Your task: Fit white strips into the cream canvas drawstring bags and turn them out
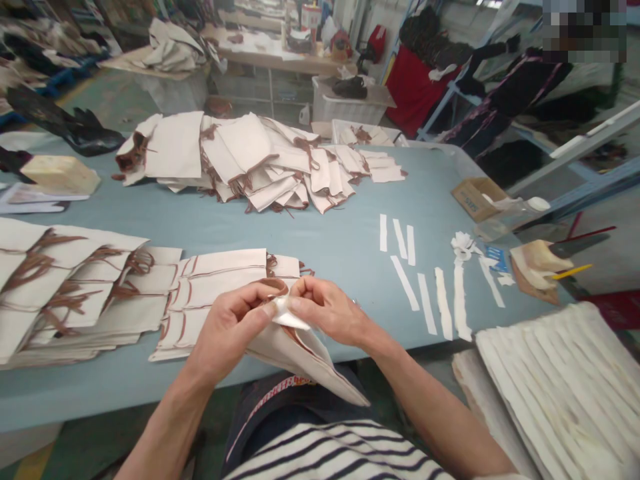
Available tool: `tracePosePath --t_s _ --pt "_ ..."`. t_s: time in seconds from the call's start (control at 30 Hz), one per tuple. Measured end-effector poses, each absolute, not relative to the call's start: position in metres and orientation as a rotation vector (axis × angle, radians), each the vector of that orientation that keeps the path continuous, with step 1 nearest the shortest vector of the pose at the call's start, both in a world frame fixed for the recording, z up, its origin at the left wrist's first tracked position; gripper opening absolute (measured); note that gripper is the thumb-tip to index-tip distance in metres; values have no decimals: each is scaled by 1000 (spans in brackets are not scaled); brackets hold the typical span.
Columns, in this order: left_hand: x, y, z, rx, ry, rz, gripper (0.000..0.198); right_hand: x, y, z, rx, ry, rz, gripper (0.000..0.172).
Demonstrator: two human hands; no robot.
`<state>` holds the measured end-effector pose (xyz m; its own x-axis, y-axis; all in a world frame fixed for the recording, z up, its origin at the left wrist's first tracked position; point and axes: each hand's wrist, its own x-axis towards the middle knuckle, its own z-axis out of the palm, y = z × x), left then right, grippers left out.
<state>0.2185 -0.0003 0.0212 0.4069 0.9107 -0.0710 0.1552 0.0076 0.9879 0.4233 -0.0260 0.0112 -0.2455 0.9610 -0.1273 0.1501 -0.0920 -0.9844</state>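
Both hands meet at the table's front edge over a cream fabric pouch (295,353) with brown trim, which hangs down toward my lap. My left hand (235,320) pinches the pouch's upper edge by its brown band, thumb on top. Fingers of my right hand (327,310) are pressed together on a small white strip (291,316) lying against that edge. What sits between the fingertips is partly hidden. Just left of my hands lies a stack of flat cream pouches (220,283) with brown edging.
More cream pouches with brown ties (65,287) overlap at the left. A large pile of pouches (245,153) covers the back. Several white strips (405,283) lie at the right, near a cardboard box (477,198). Stacked white padding (560,380) stands at the front right.
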Motion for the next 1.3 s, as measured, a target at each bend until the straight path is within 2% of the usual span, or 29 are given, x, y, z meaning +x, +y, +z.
tracePosePath --t_s 0.13,0.23,0.4,0.7,0.83,1.0,1.3 --pt "213 5 35 1414 958 719 18 432 -18 24 -1159 -1654 871 19" --pt "211 8 47 1431 913 702 16 435 -7 39 -887 -1874 832 21" --pt "213 7 62 1492 953 691 15 436 3 55 -872 -2077 769 6" --pt "211 4 68 1637 1013 651 19 444 7 66 -876 -2164 870 13" --pt "210 6 66 1673 1040 637 20 443 4 67 -904 -2288 683 15" --pt "215 5 69 1758 1081 654 19 440 0 72 -980 -2431 437 28" --pt "221 8 70 1848 1092 637 21 438 2 77 -917 -2544 153 29"
